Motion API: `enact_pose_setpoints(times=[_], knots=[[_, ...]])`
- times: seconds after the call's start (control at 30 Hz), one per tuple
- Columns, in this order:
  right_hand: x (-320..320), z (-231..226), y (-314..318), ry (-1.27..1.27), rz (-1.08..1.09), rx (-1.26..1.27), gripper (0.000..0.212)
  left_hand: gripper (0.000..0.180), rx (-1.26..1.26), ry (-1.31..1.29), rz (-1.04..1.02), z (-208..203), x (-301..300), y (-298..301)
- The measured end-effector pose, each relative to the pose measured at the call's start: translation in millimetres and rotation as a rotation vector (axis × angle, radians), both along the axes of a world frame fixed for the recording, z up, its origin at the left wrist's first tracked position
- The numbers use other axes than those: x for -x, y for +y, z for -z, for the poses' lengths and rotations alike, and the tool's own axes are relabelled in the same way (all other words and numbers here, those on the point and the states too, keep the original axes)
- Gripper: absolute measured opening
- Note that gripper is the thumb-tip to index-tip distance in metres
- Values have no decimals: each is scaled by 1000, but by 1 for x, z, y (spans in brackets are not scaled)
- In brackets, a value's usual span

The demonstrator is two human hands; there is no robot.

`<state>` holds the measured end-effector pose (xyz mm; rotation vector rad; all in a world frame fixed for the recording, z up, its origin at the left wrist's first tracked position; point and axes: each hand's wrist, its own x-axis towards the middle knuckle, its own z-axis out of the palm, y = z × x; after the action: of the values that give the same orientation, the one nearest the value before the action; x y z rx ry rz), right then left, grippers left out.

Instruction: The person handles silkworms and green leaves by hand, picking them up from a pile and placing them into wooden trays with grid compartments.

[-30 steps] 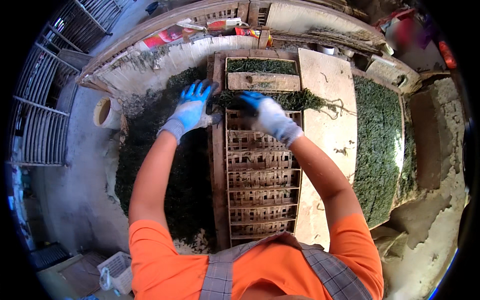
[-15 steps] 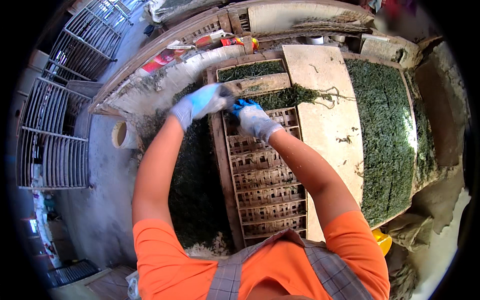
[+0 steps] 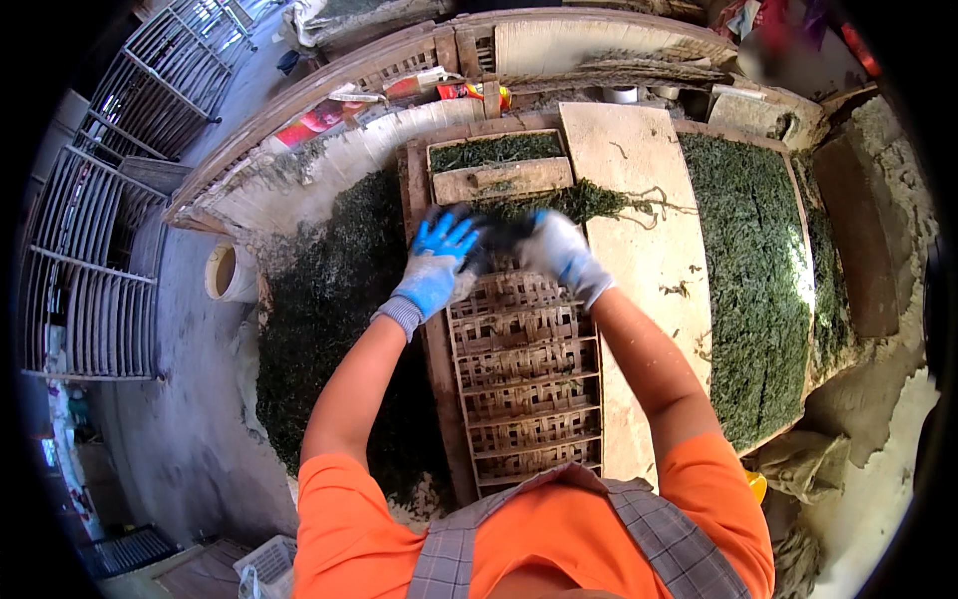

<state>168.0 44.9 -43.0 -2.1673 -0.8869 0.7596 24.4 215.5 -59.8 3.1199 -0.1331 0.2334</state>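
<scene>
Both my hands wear white gloves with blue palms and fingers. My left hand (image 3: pixel 437 264) is open, its fingers spread at the left rim of a wooden frame (image 3: pixel 442 389). Across from it, my right hand (image 3: pixel 561 250) hovers over the frame's upper part, its fingers smeared by motion. Between them is a dark blur, probably loose dark green shredded leaves (image 3: pixel 589 203), which lie in a strip below a wooden bar (image 3: pixel 502 178). Closer to me, the frame holds a woven slatted mat (image 3: pixel 527 371) with bare lattice showing.
A dark green leaf heap (image 3: pixel 329 299) lies left of the frame. To the right are a pale board (image 3: pixel 654 270) with stray strands and a pressed leaf sheet (image 3: pixel 746 290). A white bucket (image 3: pixel 236 273) and metal racks (image 3: pixel 95 270) stand further left.
My left hand has moved down and spread its fingers. My right hand has shifted right, away from the left one. The wooden bar is no longer touched.
</scene>
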Motion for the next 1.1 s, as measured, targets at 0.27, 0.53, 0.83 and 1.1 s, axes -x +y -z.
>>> enact_pose_setpoints(times=[0.27,0.53,0.83,1.1], knots=[[-17,-3,-9,-656,-17,-196,50,41,120,-179,-200,0,-7,-12],[-10,34,-15,-663,170,-82,53,42,910,-226,-150,11,-91,-28],[18,128,2,-363,237,-70,56,68,233,70,42,1,-171,-121],[35,47,0,-661,83,90,64,33,424,-250,-297,81,-110,-2]])
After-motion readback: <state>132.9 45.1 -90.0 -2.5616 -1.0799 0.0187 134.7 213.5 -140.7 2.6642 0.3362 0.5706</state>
